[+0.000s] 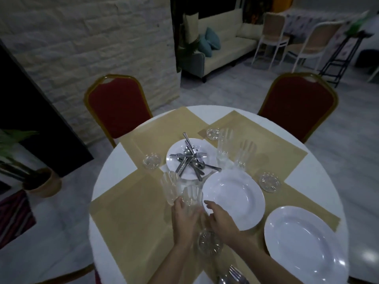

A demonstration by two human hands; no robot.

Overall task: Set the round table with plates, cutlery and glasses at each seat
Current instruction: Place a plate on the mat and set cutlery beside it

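A round white table carries tan placemats. My left hand grips the lower part of a clear ribbed glass, with a second glass just to its left. My right hand lies beside that glass with relaxed fingers over the rim of a white plate. Another white plate sits at the near right. A smaller plate in the middle holds a pile of cutlery. Two tall glasses stand behind the plates. A glass coaster lies between my forearms.
More coasters lie at the left, far middle and right. A fork shows at the bottom edge. Two red chairs stand at the far side. A potted plant stands on the floor at left.
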